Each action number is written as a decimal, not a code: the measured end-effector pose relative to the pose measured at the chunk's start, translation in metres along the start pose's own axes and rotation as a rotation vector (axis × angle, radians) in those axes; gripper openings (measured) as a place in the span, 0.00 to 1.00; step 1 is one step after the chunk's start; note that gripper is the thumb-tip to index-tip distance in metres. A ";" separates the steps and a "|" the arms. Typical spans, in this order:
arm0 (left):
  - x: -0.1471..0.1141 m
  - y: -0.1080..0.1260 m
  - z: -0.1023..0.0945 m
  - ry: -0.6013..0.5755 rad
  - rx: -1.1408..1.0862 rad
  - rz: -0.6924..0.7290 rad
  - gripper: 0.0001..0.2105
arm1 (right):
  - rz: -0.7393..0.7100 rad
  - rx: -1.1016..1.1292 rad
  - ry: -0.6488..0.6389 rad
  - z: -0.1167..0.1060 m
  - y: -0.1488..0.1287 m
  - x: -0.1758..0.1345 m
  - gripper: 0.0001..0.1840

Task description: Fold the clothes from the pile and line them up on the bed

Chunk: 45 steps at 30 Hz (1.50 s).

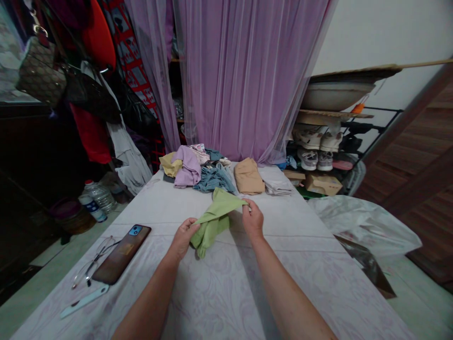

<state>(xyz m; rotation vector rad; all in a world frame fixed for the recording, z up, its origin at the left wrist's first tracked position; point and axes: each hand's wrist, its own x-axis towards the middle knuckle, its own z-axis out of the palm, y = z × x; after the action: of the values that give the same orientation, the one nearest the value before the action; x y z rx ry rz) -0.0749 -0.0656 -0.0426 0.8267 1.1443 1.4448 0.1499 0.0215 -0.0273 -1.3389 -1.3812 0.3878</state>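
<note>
Limp light-green fabric piece [214,215] at 12 o'clock, nearer than crumpled blue-grey cloth [216,180]. Left hand [185,233] pinched closed on green's 9-o'clock edge; right hand [253,218] pinches its 2-o'clock corner. Risk: shallow right-hand grip slips, fabric creases.

Can't follow the forearms [279,278] past the bottom edge, see inside the bunched green cloth [216,208], read the blue-and-white bottle [92,208], or look behind the purple curtain [233,85].

1. Left hand [183,237]: fingers [190,221] pinched, palm just behind them.
2. Right hand [254,219]: fingers also pinched, slightly farther forward than the left fingers.
3. Bare forearms [283,285] converge toward the fingers.
</note>
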 end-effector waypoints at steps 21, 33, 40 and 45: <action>0.091 0.219 0.088 0.268 0.868 0.969 0.06 | 0.015 0.528 0.136 -0.040 -0.058 0.121 0.14; 0.003 0.086 0.048 -0.054 0.579 0.556 0.13 | 0.096 0.507 0.087 -0.104 -0.038 0.060 0.18; -0.044 0.002 0.006 -0.383 0.630 0.123 0.19 | 0.165 0.329 -0.033 -0.118 0.020 -0.022 0.16; -0.030 0.019 0.007 -0.348 0.554 0.060 0.22 | 0.189 0.268 -0.105 -0.090 0.020 0.001 0.21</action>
<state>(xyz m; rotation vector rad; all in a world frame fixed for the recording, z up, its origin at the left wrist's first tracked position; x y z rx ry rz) -0.0682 -0.0932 -0.0201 1.4450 1.2670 0.9768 0.2353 -0.0108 -0.0137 -1.2432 -1.2405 0.7531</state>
